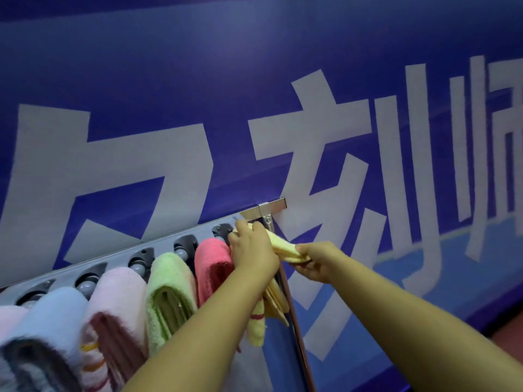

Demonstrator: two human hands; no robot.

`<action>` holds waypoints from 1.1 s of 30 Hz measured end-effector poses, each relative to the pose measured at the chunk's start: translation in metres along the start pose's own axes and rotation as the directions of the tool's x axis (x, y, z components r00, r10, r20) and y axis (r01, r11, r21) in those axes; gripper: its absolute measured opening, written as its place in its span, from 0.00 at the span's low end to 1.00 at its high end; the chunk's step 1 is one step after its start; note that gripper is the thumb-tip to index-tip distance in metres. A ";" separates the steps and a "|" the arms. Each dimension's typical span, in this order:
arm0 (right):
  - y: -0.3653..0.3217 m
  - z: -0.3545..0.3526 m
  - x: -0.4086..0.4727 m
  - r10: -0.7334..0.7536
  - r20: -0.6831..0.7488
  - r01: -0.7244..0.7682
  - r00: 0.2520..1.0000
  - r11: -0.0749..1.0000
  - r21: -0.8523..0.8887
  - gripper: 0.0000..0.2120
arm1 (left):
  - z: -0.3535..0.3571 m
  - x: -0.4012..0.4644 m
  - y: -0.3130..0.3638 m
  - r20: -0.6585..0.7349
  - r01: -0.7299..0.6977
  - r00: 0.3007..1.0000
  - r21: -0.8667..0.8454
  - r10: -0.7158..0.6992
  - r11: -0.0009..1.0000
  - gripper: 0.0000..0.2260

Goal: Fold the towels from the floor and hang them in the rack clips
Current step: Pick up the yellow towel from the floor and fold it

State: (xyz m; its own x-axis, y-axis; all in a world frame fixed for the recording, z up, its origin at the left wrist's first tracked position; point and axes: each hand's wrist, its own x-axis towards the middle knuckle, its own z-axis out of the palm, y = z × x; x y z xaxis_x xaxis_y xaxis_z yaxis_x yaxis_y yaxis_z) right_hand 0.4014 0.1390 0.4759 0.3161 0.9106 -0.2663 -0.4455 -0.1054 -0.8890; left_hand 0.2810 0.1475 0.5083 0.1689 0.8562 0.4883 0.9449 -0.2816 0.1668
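The yellow towel (278, 244), soft looped terry folded into a thick strip, sits at the right end of the grey rack (119, 257), at about 5 o'clock from the picture's centre. Its upper fold runs roughly from 10 o'clock down to 4 o'clock between the two hands, and its loose layers hang straight down below the left wrist, ending in a hem with a red stripe.

The left hand (250, 247) curls its fingers over the towel's upper end and presses it at the last clip of the rack. The right hand (315, 260) pinches the towel's lower fold between thumb and fingers at 3 o'clock from the left hand.

The rack is a long moulded plastic strip slanting up toward 2 o'clock, with oval recesses that hold round grey balls. Toward 8 o'clock hang the fluffy folded towels: a coral towel (212, 264) just beside the left hand, then a green towel (167, 290), a pink towel (119, 304) and a blue towel (53, 315).

A shiny metal bracket (267, 212) sits at 12 o'clock from the yellow towel, on a smooth blue banner (254, 80) with large white characters.
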 end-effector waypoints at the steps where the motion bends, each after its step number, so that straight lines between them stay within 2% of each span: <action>1: 0.008 -0.001 -0.003 0.020 0.015 -0.020 1.000 0.998 0.058 0.12 | -0.001 0.000 -0.001 0.013 -0.024 1.000 0.041 0.023 0.999 0.24; 5: 0.014 -0.006 0.003 -0.007 0.002 0.007 1.000 0.969 0.245 0.12 | -0.011 0.003 -0.012 0.054 -0.110 0.993 0.125 0.104 0.986 0.22; 8: 0.001 -0.013 0.007 -0.045 -0.033 0.052 0.998 0.958 0.282 0.10 | -0.022 0.007 -0.014 0.061 -0.182 0.983 0.155 0.174 0.971 0.20; 13: -0.004 -0.021 0.005 -0.043 -0.039 0.052 0.998 0.958 0.281 0.02 | -0.034 0.020 -0.023 0.109 -0.204 0.972 -0.045 0.208 0.978 0.12; 15: 0.009 -0.020 0.006 0.003 -0.017 0.002 1.000 0.966 0.257 0.01 | -0.035 0.023 -0.028 0.190 -0.215 0.956 -0.065 0.223 0.975 0.16; 17: 0.026 -0.017 0.009 0.057 0.023 -0.060 0.998 0.974 0.217 0.05 | -0.036 0.021 -0.033 0.267 -0.190 0.941 -0.095 0.209 0.977 0.21; 20: 0.048 -0.012 0.011 0.132 0.100 -0.146 0.986 0.978 0.147 0.08 | -0.040 0.015 -0.038 0.308 -0.135 0.932 -0.198 0.192 0.971 0.22; 23: 0.059 -0.010 0.008 0.128 0.111 -0.135 0.986 0.989 0.058 0.07 | -0.041 0.011 -0.039 0.386 -0.018 0.909 -0.345 0.159 0.938 0.25; 25: 0.061 -0.008 -0.001 0.108 0.111 -0.105 0.988 0.994 -0.028 0.10 | -0.036 0.007 -0.037 0.449 0.141 0.884 -0.521 0.130 0.842 0.32; 27: 0.063 -0.008 -0.015 0.122 0.133 -0.107 0.984 0.988 -0.112 0.15 | -0.026 -0.002 -0.035 0.446 0.291 0.891 -0.709 0.089 0.643 0.40; 29: 0.065 -0.010 -0.029 0.135 0.167 -0.100 0.977 0.974 -0.202 0.17 | -0.010 -0.010 -0.037 0.409 0.358 0.912 -0.831 0.031 0.427 0.38; 30: 0.069 -0.012 -0.033 0.136 0.177 -0.091 0.975 0.966 -0.241 0.18 | -0.003 -0.018 -0.039 0.426 0.397 0.905 -0.845 0.002 0.358 0.33; 31: 0.073 -0.013 -0.038 0.132 0.187 -0.077 0.974 0.958 -0.275 0.19 | 0.005 -0.030 -0.041 0.453 0.429 0.892 -0.845 0.002 0.319 0.28; 33: 0.081 -0.012 -0.053 0.135 0.209 -0.056 0.968 0.936 -0.347 0.21 | 0.019 -0.065 -0.047 0.501 0.458 0.865 -0.810 0.026 0.367 0.27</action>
State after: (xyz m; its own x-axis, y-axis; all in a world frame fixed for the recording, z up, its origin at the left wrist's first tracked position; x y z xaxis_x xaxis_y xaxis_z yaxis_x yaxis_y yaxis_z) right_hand 0.3583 0.0780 0.4134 0.0705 0.9513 -0.3000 -0.1443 -0.2879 -0.9467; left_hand 0.2308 0.1138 0.4520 0.3113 0.9503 -0.0026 0.1973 -0.0620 0.9784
